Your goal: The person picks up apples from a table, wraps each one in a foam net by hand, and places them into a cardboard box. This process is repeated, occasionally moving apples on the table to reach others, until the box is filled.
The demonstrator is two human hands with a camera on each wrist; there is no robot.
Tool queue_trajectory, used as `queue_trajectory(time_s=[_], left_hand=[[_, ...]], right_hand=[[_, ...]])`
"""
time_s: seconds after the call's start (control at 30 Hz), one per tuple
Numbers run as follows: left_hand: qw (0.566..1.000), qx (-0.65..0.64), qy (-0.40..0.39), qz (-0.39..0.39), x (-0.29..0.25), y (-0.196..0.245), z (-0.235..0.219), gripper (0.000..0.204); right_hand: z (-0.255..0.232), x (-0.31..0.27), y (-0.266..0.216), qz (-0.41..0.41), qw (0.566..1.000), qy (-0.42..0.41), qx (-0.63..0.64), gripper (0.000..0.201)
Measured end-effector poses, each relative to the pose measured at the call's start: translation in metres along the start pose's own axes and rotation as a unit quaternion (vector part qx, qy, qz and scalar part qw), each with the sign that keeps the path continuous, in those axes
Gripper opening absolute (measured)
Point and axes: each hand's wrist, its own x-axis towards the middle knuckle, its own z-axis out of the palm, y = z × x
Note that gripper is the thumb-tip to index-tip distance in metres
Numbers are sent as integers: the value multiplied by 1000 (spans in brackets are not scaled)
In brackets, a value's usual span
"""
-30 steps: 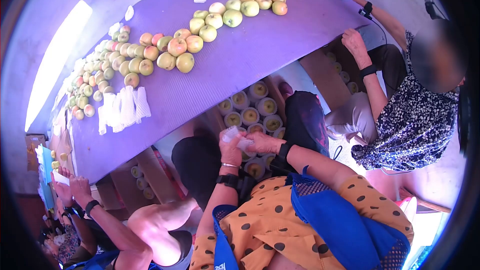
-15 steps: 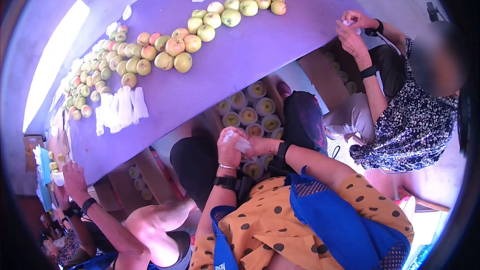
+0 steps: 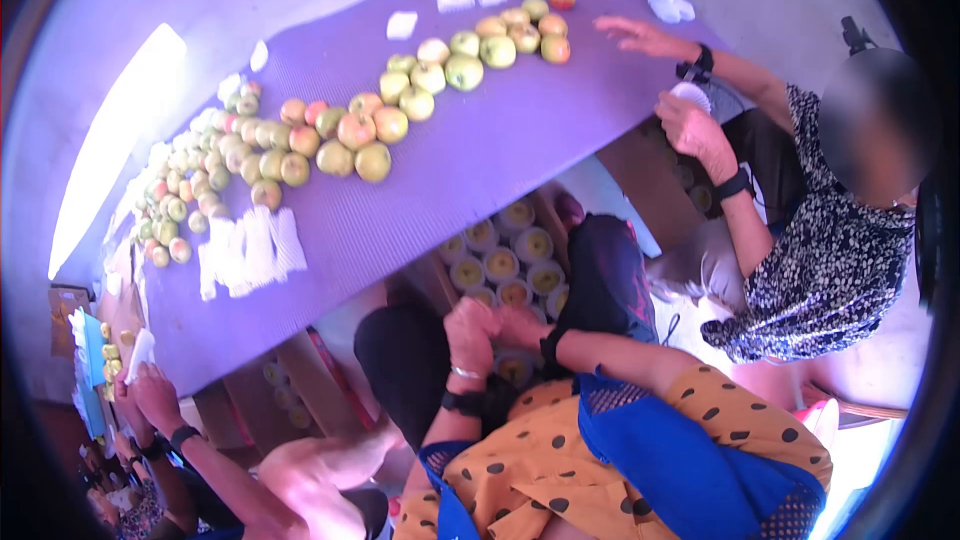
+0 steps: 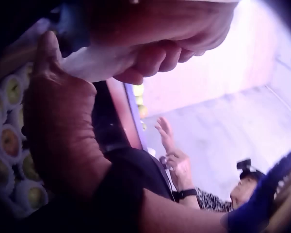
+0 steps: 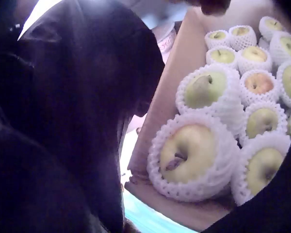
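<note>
My left hand [image 3: 469, 335] and right hand [image 3: 521, 325] meet just above an open box of apples, in front of my knees. Between them in the left wrist view is a white foam net sleeve [image 4: 94, 65]. The curled fingers of my left hand grip one side of it, while my right hand holds the other with its thumb raised against it. From the head, my fingers hide the sleeve. Apples in white foam nets [image 5: 189, 150] fill the cardboard box [image 5: 157, 107] in rows, stem ends up.
Loose apples [image 3: 372, 162] lie in a long band across the purple-covered table [image 3: 480, 165], with empty foam sleeves [image 3: 250, 250] near its front edge. A person at the right holds a white net piece [image 3: 690, 95]. At the left, another person's hand [image 3: 155, 395] works beside more boxes.
The white sleeve between my hands no longer shows from the head. The scene has shifted slightly down in view. The person at the right now reaches one hand over the table.
</note>
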Motion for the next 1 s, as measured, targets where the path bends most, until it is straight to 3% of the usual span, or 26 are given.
queue_trajectory(time_s=[0.03,0.07,0.13,0.2,0.23,0.3,0.33,0.4,0.6,0.83,0.87,0.93,0.97,1.0], left_hand=[[985,163,-27,41,-3,-3,2,33],[986,148,-51,49,-6,1,13,32],[986,133,-77,58,-11,22,33,32],[953,228,-159,117,-14,36,44,28],[954,226,-159,119,-14,36,45,28],[901,318,-180,235,-13,34,48,28],[923,285,-190,173,-18,31,48,30],[928,273,-197,162,-21,28,48,30],[927,270,-213,150,-22,37,53,30],[920,282,-221,159,-26,30,49,24],[921,281,-219,156,-23,30,48,24],[932,234,-156,228,-8,31,39,27],[978,126,-117,117,-9,21,28,28],[992,60,-56,97,-6,17,18,25]], right_hand=[[5,-1,4,-67,993,76,62,18],[7,-2,9,-134,972,146,124,18],[-3,-1,11,-148,973,123,125,18],[-13,-5,3,-163,936,181,253,21],[-18,-7,-1,-176,910,209,312,23],[0,5,20,-203,921,115,313,26],[2,7,25,-212,923,83,311,27],[-21,-3,6,-188,958,104,188,30],[-32,-10,-9,-172,973,117,97,30],[-14,-6,1,-183,973,111,90,28],[-1,-4,6,-188,945,160,217,27],[-5,-2,15,-170,970,102,139,20],[-8,2,17,-168,971,97,141,20],[-6,3,16,-143,969,140,146,17]])
